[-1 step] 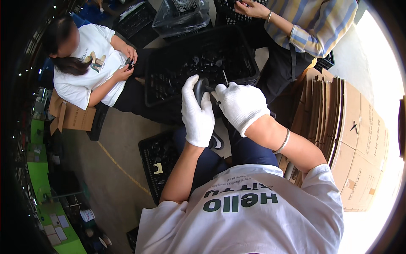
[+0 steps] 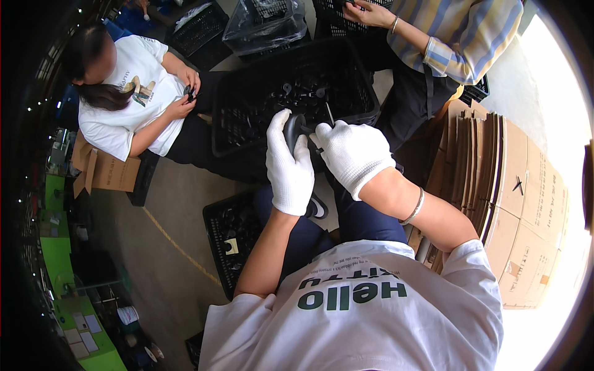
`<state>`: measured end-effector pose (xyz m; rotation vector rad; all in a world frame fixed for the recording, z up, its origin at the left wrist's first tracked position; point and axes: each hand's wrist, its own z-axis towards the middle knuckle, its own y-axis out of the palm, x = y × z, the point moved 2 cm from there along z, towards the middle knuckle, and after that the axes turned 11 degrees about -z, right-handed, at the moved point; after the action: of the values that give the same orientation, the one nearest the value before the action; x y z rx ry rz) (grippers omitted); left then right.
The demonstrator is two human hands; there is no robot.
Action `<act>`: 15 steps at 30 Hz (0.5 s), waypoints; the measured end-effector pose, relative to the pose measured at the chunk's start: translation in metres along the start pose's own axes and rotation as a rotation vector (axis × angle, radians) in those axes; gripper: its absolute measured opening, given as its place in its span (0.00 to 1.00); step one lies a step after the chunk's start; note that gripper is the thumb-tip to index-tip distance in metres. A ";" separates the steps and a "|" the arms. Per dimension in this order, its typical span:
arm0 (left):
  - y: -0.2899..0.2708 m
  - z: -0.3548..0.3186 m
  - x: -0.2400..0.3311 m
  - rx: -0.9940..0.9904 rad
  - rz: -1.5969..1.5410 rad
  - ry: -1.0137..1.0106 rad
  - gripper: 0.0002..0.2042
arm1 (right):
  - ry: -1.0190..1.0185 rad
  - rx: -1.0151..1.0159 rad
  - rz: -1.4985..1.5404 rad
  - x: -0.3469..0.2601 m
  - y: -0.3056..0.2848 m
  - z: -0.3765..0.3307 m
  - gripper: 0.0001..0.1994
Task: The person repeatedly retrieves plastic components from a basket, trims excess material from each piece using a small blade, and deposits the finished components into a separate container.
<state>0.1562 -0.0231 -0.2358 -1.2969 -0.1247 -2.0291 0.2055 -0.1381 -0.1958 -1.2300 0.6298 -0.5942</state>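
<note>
Head cam, looking straight down: both hands in white knit gloves, meeting over the lap w/ a dark curved plastic part [image 2: 293, 128] between them. Left hand [image 2: 289, 167] is wrapped around the part's lower side, fingers closed on it, thumb pointing up along it. Right hand [image 2: 351, 153] is curled in from the other side, fingertips pinching at the part's right edge, so also closed on it, can't tell exactly which bit it's got tbh. Silver bracelet [image 2: 413, 209] on the right forearm.

Part sits just in front of a big black plastic crate [image 2: 247, 117] w/ lots of small dark pieces inside, too small to make out. Another black crate [image 2: 228, 241] lower down by the left knee, also holding dark bits.

Around: a person in a white tee [image 2: 133, 99] seated to the left, hands together on something small and dark. Another person in a striped shirt [image 2: 461, 37] top right, hand reaching into a crate up there. Stack of flattened cardboard boxes [image 2: 520, 204] on the right. Green stuff along the far left edge, blurry.
</note>
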 end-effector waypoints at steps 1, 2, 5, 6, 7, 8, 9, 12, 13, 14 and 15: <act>0.000 0.000 -0.001 -0.001 -0.021 0.017 0.21 | 0.003 -0.001 0.002 0.000 0.000 0.001 0.08; 0.000 0.001 -0.002 -0.003 -0.023 0.020 0.21 | 0.006 0.002 0.001 0.002 -0.001 0.002 0.08; -0.002 0.003 -0.002 0.032 0.086 0.163 0.22 | -0.020 -0.082 0.105 0.008 0.000 0.008 0.10; -0.004 0.004 -0.004 0.034 -0.027 0.060 0.22 | -0.021 -0.022 0.171 0.011 0.005 0.009 0.11; -0.005 0.005 -0.007 0.036 -0.140 -0.044 0.22 | -0.023 0.038 0.236 0.013 0.007 0.010 0.12; -0.007 0.006 -0.007 0.036 -0.137 -0.045 0.22 | -0.019 -0.008 0.269 0.012 0.002 0.011 0.13; -0.008 0.007 -0.007 0.036 -0.156 -0.065 0.23 | -0.019 -0.009 0.271 0.011 0.000 0.011 0.13; -0.012 0.010 -0.011 0.030 -0.186 -0.078 0.23 | -0.013 -0.059 0.162 0.007 -0.001 0.010 0.09; -0.013 0.010 -0.010 0.031 -0.184 -0.079 0.23 | -0.026 -0.029 0.142 0.006 -0.003 0.010 0.09; -0.013 0.010 -0.007 0.016 -0.182 -0.098 0.23 | -0.037 0.002 0.120 0.005 -0.005 0.009 0.08; -0.013 0.010 -0.005 0.002 -0.180 -0.116 0.24 | -0.036 0.002 0.120 0.005 -0.007 0.010 0.08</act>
<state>0.1574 -0.0067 -0.2311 -1.4470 -0.3074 -2.1009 0.2152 -0.1367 -0.1878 -1.1898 0.6677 -0.4708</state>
